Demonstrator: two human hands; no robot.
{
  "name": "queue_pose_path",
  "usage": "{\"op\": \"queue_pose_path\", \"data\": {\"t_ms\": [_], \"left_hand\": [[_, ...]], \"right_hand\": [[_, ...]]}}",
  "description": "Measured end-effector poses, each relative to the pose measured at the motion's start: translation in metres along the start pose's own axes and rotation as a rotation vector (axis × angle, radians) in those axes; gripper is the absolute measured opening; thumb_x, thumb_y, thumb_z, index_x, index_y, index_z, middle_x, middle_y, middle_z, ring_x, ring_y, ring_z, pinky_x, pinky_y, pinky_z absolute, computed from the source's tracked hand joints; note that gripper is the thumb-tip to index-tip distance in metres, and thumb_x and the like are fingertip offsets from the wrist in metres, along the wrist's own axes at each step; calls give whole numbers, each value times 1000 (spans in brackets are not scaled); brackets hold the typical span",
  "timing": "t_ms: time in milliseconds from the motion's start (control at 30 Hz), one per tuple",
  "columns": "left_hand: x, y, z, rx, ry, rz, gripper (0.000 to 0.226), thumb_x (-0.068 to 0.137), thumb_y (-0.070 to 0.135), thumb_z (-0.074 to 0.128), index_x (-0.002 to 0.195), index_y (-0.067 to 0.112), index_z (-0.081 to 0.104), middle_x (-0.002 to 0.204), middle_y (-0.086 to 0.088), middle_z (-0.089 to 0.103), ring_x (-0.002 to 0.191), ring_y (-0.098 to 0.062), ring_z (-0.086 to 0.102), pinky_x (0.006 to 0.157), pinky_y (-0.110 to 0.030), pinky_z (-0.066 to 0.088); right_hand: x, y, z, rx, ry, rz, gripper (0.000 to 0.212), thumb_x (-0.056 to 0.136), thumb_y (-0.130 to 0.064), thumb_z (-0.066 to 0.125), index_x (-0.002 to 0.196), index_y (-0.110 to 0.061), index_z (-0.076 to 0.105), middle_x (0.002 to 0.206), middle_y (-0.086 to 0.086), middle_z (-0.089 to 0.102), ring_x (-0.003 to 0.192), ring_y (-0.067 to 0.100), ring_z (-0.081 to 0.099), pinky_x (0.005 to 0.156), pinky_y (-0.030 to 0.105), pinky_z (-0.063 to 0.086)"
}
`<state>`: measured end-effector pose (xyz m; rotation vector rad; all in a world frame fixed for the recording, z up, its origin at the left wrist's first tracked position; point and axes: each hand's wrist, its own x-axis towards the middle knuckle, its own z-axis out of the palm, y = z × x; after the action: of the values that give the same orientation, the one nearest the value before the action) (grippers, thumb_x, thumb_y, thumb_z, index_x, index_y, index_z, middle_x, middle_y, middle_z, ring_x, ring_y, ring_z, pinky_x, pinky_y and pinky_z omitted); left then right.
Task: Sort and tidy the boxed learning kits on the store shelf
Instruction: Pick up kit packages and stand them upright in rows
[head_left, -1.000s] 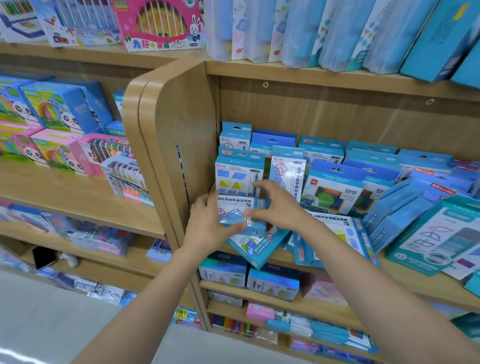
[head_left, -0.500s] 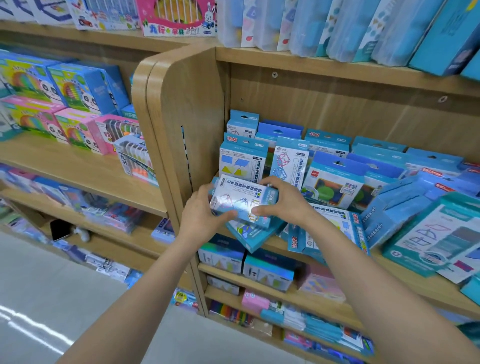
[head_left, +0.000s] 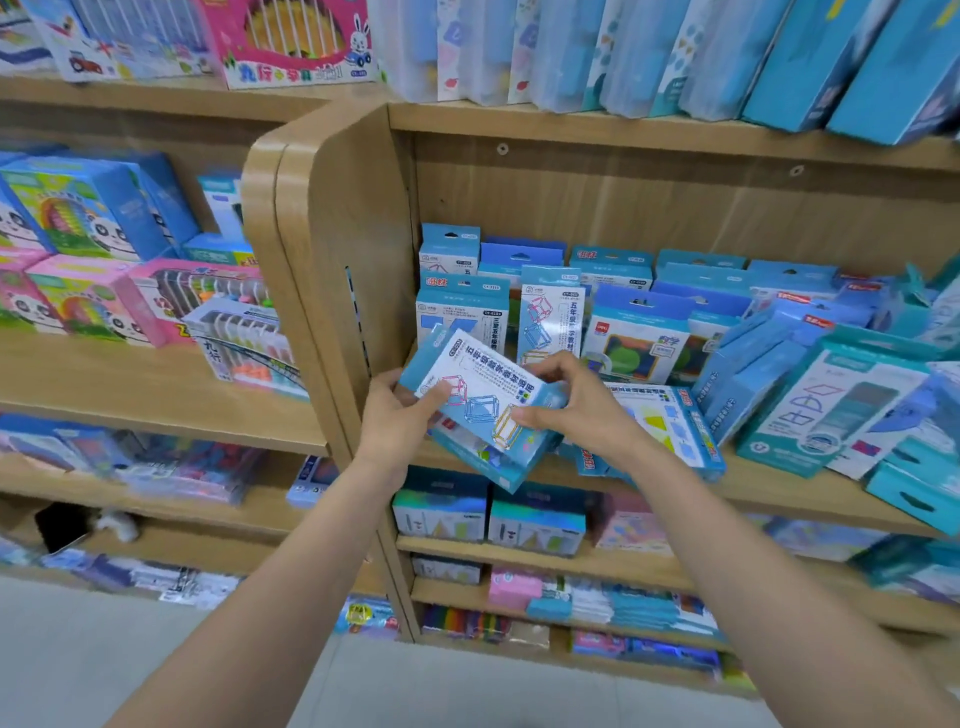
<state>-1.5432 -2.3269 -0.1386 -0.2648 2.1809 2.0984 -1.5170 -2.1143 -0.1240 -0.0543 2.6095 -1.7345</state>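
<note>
The small pale-blue box (head_left: 483, 400), its white face printed with outlined cubes in pink, blue and yellow, is held in the air at the left end of the middle shelf (head_left: 779, 488), tilted so that its left end sits higher than its right. The left hand (head_left: 400, 415) grips the left end, thumb on the printed face and fingers tucked behind. The right hand (head_left: 566, 410) pinches the right end, with curled fingers over the upper edge and the thumb at the lower one. Directly below it a second blue box (head_left: 488, 467) lies flat and askew, one corner hanging past the shelf's front edge; whether the two boxes touch cannot be told. Just behind the held box stand upright kits (head_left: 462, 312) in rows, one of them a narrow box (head_left: 550, 317) with the same cube drawing. To the right a box with a green circle (head_left: 634, 343) stands upright, a flat box (head_left: 670, 431) lies in front of it near the right wrist, and further right a jumble of blue boxes leans over, among them a large teal box (head_left: 831, 410). The wooden side panel (head_left: 332, 249) closes the shelf just beside the left hand. Beyond it, a neighbouring unit carries pink panda boxes (head_left: 78, 306), blue panda boxes (head_left: 67, 208) and an abacus box (head_left: 244, 343). On the top shelf, tall blue packs (head_left: 779, 52) lean in a row beside a pink rabbit box (head_left: 296, 41). Lower shelves hold more small boxes (head_left: 441, 512).
</note>
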Motion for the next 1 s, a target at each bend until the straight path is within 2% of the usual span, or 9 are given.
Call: {"op": "queue_pose_path", "data": {"t_ms": [100,200,333,433,533,700,800,933,1000], "left_hand": [[-3,10,1,-9,-34,85,54,84,22,71,126,24,37,95,3,63,76,-3,67,56,-16,52],[-2,16,-1,57,-126,169,54,88,28,66,132,26,36,103,6,63,85,-1,65,64,-17,53],[8,-3,-9,534,-267,272,52,85,34,69,131,19,50,124,1,60,114,-17,56,93,-39,49],[8,-27,-12,872,-362,257,62,80,52,66,134,27,48,133,-1,55,119,-26,52,94,-38,45],[3,-38,-12,991,-323,365,56,86,52,59,133,26,45,130,-4,55,117,-26,48,85,-34,40],[-5,-35,-9,949,-221,403,43,85,50,62,115,20,55,114,-4,62,103,-25,51,78,-37,44],[-13,-35,-1,920,-245,410,45,82,43,69,119,21,55,115,-2,63,100,-22,54,68,-31,36],[-20,-35,13,934,-180,422,51,81,32,73,126,22,53,119,-5,62,106,-25,56,73,-33,42],[-18,-34,17,929,-185,399,49,81,31,73,126,23,54,116,-4,64,102,-24,58,66,-31,38]], "right_hand": [[-8,-1,1,-73,-31,31,47,75,-23,81,114,-19,55,113,5,62,91,11,59,76,20,48],[-14,-2,-6,-99,90,28,51,72,-24,84,116,-20,60,110,5,64,89,14,58,78,27,49],[-25,2,-9,-74,343,97,56,71,-27,84,118,-14,57,100,3,60,83,16,57,73,31,51],[-33,5,-6,-35,423,114,55,73,-28,82,118,-14,54,94,0,62,80,16,59,66,24,50],[-37,7,-5,-30,463,114,56,73,-29,82,119,-13,54,99,2,65,86,17,64,67,25,51],[-37,7,-6,-56,454,100,53,76,-31,80,118,-16,51,97,-2,62,80,7,62,61,19,48],[-38,8,-10,-58,461,103,50,78,-33,78,117,-18,50,95,-4,61,78,5,59,57,15,46],[-40,10,-15,-12,457,115,49,79,-37,76,116,-20,49,100,-3,62,84,7,61,63,20,48],[-40,10,-17,-2,444,121,48,79,-38,76,115,-21,48,100,-4,62,85,5,61,66,22,49]]}}
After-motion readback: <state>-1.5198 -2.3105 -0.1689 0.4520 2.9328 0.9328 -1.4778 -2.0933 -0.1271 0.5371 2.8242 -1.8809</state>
